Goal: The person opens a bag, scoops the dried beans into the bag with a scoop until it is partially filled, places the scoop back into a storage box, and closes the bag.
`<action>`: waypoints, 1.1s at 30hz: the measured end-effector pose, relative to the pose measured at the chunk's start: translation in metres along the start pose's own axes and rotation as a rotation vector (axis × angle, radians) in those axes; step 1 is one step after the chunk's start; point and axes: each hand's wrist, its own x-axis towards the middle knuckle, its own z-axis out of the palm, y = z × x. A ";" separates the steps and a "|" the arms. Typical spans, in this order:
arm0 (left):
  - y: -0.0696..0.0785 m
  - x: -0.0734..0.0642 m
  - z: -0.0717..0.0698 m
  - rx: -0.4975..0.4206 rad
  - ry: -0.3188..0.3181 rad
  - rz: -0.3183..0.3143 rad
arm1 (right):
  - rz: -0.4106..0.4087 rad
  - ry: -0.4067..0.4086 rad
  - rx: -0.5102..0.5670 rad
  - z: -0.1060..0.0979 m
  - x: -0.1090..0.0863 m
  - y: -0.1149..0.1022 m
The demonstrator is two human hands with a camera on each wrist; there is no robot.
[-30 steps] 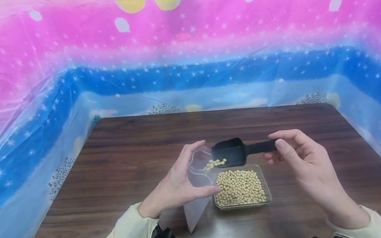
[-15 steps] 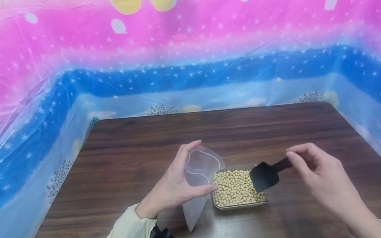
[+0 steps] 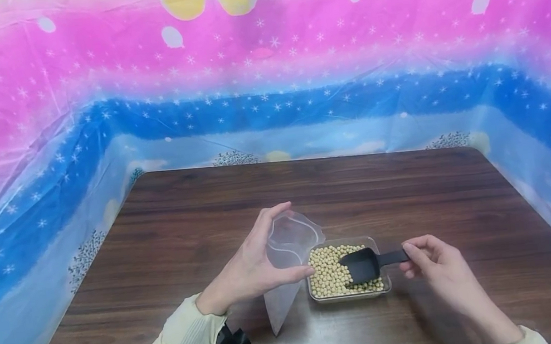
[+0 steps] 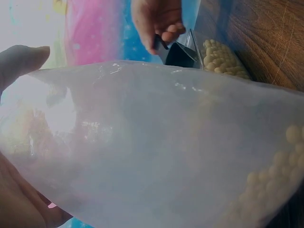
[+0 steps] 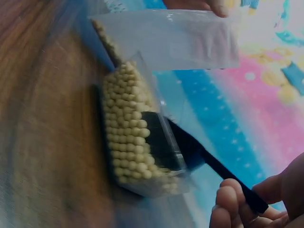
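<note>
My left hand (image 3: 250, 267) holds a clear plastic bag (image 3: 290, 240) upright, with thumb and fingers spread around its mouth. Through the bag wall in the left wrist view, some soybeans (image 4: 273, 183) show at the bottom. Just right of the bag stands a clear rectangular container (image 3: 351, 298) full of soybeans (image 3: 327, 270). My right hand (image 3: 444, 272) pinches the handle of a black scoop (image 3: 363, 266) between thumb and fingers. The scoop's blade lies among the soybeans in the container's right half, its front edge partly buried, as the right wrist view also shows.
Everything stands on a dark wood-grain table (image 3: 198, 202). A pink and blue patterned cloth (image 3: 298, 102) hangs round its back and sides. Below my left wrist is a black strap mount (image 3: 233, 342).
Soybeans slid from the scoop at the bag's mouth a second ago. My right hand then drew the scoop back right and lowered it into the container's soybeans. My left hand stayed nearly still.
</note>
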 end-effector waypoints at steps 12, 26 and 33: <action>0.001 -0.001 -0.001 -0.011 0.002 -0.017 | 0.135 -0.090 0.247 -0.001 0.014 0.032; 0.001 -0.002 0.002 0.001 -0.004 -0.010 | 0.017 -0.199 0.731 -0.030 0.014 0.010; 0.001 -0.003 0.003 -0.006 0.003 -0.027 | -0.113 -0.230 0.803 -0.037 0.011 -0.034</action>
